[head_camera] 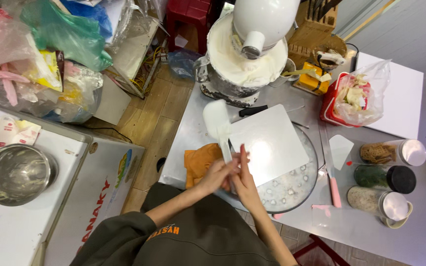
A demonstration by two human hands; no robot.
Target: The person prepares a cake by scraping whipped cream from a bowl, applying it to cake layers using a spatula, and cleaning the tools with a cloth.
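Observation:
My left hand (216, 173) grips the handle of a white spatula (217, 122), its broad blade pointing away from me over the steel table (188, 133). My right hand (245, 176) lies against the left one, fingers stretched flat along the spatula's handle. Both hands hover at the near left edge of a white square board (272, 143) that rests on a round turntable (292, 189). An orange cloth (196, 162) lies just left of my hands. Beyond the board stands a mixer (260, 22) over a bowl of white cream (232, 64).
Three lidded jars (390, 177) lie at the right, with a white scraper (341, 149) and a pink-handled palette knife (332, 184) beside the turntable. A red basket holding a plastic bag (356, 96) stands behind. On the left is a metal bowl (18, 173) on a white chest freezer.

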